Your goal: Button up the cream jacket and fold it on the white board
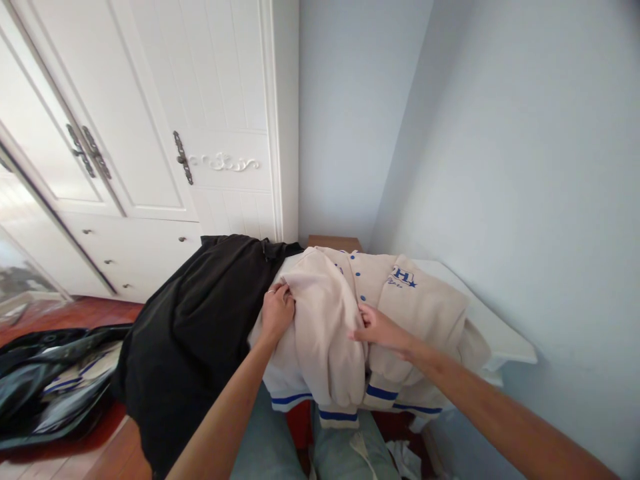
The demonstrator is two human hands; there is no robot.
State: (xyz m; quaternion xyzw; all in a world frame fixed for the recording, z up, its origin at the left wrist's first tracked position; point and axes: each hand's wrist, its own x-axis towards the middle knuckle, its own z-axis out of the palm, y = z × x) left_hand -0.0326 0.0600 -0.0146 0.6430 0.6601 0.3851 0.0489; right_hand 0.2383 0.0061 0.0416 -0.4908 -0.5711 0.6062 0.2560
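A cream jacket with blue snap buttons, blue lettering on the chest and blue-striped cuffs lies spread in front of me. One sleeve is folded across its front, its cuff hanging down toward my legs. My left hand, with a ring on one finger, is closed on the fabric near the jacket's left shoulder. Near the button line, my right hand has curled fingers at the folded sleeve's edge, with the thumb lying over the cloth. A black garment is spread directly to the left, touching the jacket.
Under the jacket is a white table, against the pale blue wall. A white wardrobe stands behind on the left. A dark open bag with clothes lies on the reddish floor. A brown box shows behind the jacket.
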